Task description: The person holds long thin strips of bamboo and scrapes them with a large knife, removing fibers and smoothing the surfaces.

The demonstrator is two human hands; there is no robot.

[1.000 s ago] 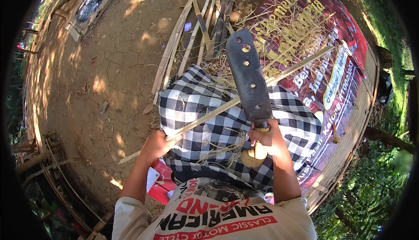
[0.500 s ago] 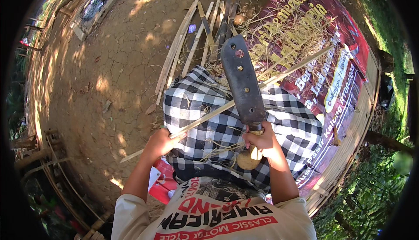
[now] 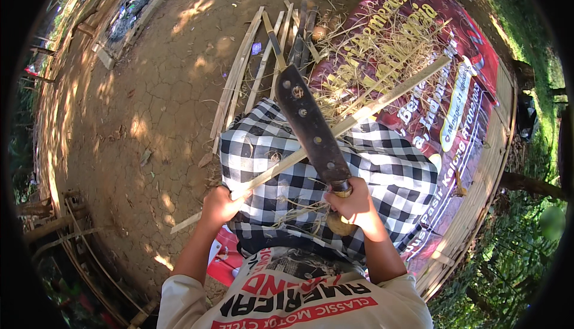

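Observation:
My left hand is closed around a long pale bamboo strip, which slants from lower left to upper right above my lap. In my right hand is a machete with a wide dark blade pierced by several holes. Its round-ended wooden handle shows below my fist. The blade crosses over the strip near its middle, pointing away and to the left; whether they touch I cannot tell. Beneath both lies a black-and-white checked cloth over my lap, with a few thin shavings on it.
Several bamboo strips lie on the cracked dirt ground ahead. To the right, a heap of shavings covers part of a dark red printed banner. A bamboo edge runs along the right side.
The machete's blade has swung left, its tip now farther left and a little nearer. The bamboo strip has shifted slightly and shows a broader face. Both hands keep their hold.

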